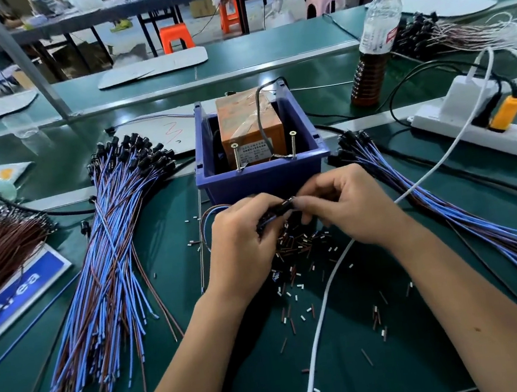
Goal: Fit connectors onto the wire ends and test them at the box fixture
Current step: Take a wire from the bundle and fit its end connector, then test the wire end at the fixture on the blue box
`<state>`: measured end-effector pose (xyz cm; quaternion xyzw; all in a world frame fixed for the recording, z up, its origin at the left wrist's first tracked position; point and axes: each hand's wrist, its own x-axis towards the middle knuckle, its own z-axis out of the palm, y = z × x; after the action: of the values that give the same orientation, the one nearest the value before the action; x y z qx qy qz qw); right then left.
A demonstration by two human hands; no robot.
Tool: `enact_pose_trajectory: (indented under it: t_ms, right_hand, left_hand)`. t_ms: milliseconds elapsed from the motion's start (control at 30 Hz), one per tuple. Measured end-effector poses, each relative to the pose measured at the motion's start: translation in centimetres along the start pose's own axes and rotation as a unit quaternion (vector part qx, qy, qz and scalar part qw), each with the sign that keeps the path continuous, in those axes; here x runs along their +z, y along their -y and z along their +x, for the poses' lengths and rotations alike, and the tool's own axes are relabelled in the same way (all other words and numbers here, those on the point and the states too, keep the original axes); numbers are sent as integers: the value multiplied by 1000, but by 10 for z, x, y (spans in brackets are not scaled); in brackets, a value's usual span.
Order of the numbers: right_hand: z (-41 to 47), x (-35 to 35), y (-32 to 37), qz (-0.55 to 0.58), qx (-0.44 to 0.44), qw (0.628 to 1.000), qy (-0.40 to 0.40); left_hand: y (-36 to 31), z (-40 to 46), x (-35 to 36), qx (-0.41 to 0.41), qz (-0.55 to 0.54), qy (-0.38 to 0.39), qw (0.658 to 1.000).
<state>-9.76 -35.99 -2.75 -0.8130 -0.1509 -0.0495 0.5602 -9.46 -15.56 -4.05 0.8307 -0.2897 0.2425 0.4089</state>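
Both my left hand (239, 240) and right hand (345, 208) are pinching a black connector (287, 206) before the blue box (261, 176).

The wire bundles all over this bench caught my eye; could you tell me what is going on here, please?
A person is fitting a small black connector onto a wire end, pinching it between the left hand and right hand just in front of the blue box fixture. Blue and brown wire bundles lie on either side, and small cut pieces litter the green mat beneath the hands.
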Motion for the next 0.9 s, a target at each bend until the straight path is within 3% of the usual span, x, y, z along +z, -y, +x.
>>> enact_pose_trajectory:
  t_ms: [233,900]
  right_hand:
    - [2,-5,-2,41,75,996,-1]
    - [-4,3,7,-27,-9,999,32]
  left_hand:
    - [3,0,0,-55,19,-50,997]
    - [-4,-1,1,-61,3,-9,998]
